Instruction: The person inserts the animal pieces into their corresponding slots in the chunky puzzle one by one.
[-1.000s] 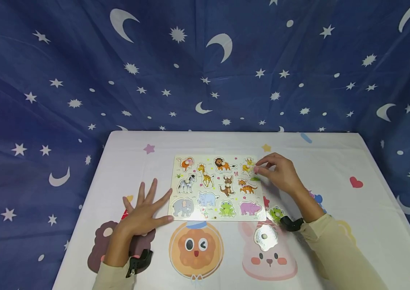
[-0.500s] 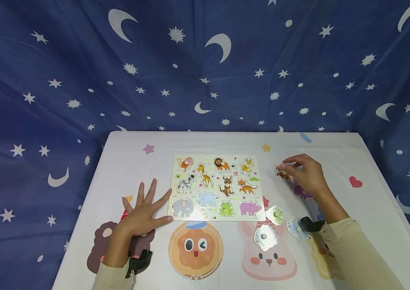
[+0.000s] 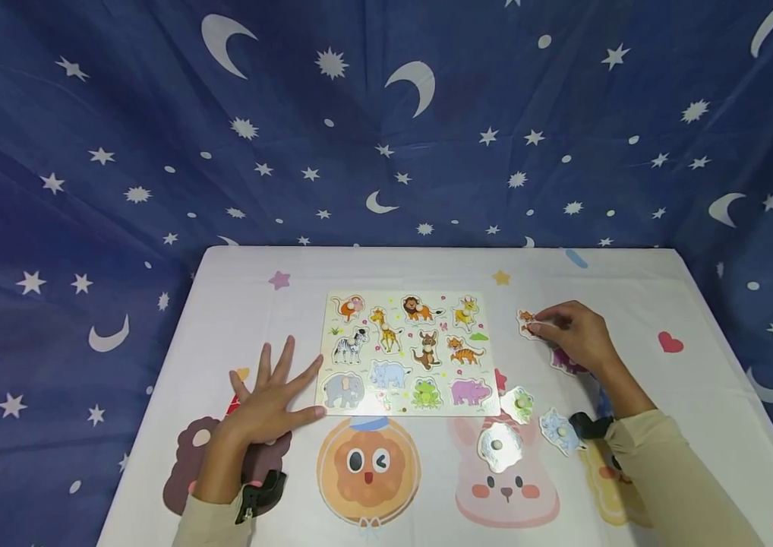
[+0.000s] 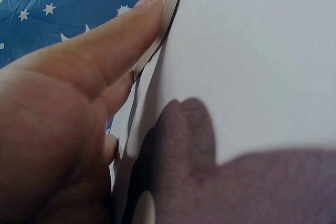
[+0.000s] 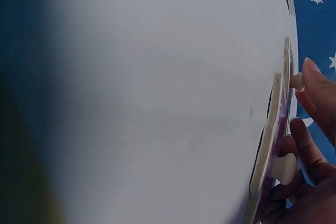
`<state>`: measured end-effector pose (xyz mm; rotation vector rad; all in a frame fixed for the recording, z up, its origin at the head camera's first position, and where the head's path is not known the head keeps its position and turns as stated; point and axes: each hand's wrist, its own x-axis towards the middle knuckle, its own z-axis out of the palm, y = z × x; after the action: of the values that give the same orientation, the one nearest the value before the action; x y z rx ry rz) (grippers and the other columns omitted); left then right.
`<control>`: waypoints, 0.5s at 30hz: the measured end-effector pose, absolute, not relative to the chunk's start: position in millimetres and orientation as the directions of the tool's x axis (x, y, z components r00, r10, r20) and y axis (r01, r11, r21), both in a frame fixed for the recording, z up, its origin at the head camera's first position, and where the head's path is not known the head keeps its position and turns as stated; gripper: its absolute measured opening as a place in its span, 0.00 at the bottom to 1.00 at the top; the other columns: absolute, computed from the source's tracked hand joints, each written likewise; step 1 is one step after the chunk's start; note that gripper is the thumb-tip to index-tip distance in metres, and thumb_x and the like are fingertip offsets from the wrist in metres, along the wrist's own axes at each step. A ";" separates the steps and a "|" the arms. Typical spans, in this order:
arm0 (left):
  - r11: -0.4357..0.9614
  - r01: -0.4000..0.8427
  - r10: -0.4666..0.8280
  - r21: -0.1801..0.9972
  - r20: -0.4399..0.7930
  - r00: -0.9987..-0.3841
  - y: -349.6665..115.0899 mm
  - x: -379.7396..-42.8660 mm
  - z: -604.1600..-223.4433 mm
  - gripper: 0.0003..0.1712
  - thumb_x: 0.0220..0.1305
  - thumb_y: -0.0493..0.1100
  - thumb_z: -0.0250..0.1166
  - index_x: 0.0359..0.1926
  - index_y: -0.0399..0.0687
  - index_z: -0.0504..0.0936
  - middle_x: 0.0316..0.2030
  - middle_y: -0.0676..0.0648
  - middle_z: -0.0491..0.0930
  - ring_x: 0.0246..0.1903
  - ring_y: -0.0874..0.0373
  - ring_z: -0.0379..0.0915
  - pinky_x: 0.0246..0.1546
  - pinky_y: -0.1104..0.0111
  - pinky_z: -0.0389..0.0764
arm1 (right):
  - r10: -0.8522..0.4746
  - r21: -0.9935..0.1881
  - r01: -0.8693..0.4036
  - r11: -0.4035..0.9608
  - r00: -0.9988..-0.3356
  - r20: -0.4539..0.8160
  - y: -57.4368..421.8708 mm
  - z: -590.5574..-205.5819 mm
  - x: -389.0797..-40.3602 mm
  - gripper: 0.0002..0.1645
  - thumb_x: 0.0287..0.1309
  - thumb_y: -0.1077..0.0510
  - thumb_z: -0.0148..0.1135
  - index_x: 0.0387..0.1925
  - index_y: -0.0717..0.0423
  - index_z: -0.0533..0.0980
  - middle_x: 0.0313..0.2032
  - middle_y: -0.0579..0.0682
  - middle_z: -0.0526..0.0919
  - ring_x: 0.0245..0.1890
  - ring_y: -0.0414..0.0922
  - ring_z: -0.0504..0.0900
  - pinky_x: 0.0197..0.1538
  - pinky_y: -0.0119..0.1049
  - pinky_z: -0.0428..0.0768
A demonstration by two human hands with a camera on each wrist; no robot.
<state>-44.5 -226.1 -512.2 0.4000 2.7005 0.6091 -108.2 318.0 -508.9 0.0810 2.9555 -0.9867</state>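
My left hand [image 3: 270, 406] lies with fingers spread at the left side of an animal peg puzzle board [image 3: 367, 410], thumb and index fingertip right at its edge. In the left wrist view the thumb [image 4: 105, 40] presses against the board's side. Right of the board, my right hand [image 3: 578, 334] pinches the small knob of an orange tiger puzzle piece [image 3: 526, 322] between thumb and index finger. The right wrist view shows that knob [image 5: 297, 81] at the fingertips. Below the hand, a purple puzzle piece [image 3: 564, 362] is partly hidden.
A frog puzzle piece [image 3: 519, 404], a light blue puzzle piece [image 3: 560, 431] and a glare-covered puzzle piece [image 3: 500, 447] lie near the board's lower right corner. The white tablecloth [image 3: 243, 304] carries printed cartoon figures. A blue starry curtain [image 3: 332, 152] hangs behind the table.
My right hand has left the goat at the board's upper right and moved right to the tiger piece, which has shifted slightly. The left hand has stayed in place.
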 end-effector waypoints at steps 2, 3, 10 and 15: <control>0.866 0.196 0.344 0.460 -0.265 -0.901 -226.5 -44.2 -512.4 0.49 0.60 0.75 0.62 0.79 0.71 0.57 0.83 0.42 0.30 0.78 0.28 0.15 0.55 0.18 0.16 | 0.039 -0.600 0.053 0.799 -0.999 -0.036 317.3 -509.2 -107.9 0.23 0.60 0.42 0.73 0.47 0.56 0.86 0.50 0.60 0.82 0.46 0.55 0.79 0.47 0.49 0.79; 0.865 0.196 0.345 0.462 -0.264 -0.901 -226.6 -44.0 -512.5 0.49 0.60 0.75 0.62 0.79 0.71 0.57 0.83 0.42 0.30 0.78 0.28 0.14 0.55 0.18 0.16 | 0.039 -0.598 0.052 0.800 -0.999 -0.036 316.8 -509.0 -107.9 0.23 0.60 0.43 0.73 0.47 0.56 0.86 0.50 0.59 0.82 0.46 0.55 0.79 0.48 0.49 0.79; 0.871 0.195 0.340 0.451 -0.266 -0.902 -226.8 -44.8 -514.0 0.50 0.59 0.76 0.62 0.79 0.72 0.57 0.83 0.42 0.29 0.78 0.28 0.14 0.55 0.18 0.15 | 0.053 -0.593 0.058 0.803 -0.998 -0.026 315.4 -510.9 -109.3 0.19 0.56 0.51 0.77 0.47 0.56 0.86 0.50 0.59 0.82 0.46 0.55 0.80 0.47 0.46 0.81; 0.871 0.201 0.342 0.448 -0.261 -0.903 -226.9 -44.4 -514.4 0.50 0.59 0.76 0.62 0.79 0.71 0.57 0.83 0.42 0.30 0.78 0.28 0.15 0.55 0.18 0.16 | 0.061 -0.590 0.068 0.804 -0.998 -0.033 314.4 -513.4 -109.3 0.16 0.57 0.54 0.77 0.45 0.56 0.86 0.49 0.58 0.82 0.47 0.56 0.80 0.48 0.48 0.81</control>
<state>-44.4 -226.9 -514.4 0.4059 2.7091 0.5966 -109.3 314.4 -513.4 0.1063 2.9725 -0.9729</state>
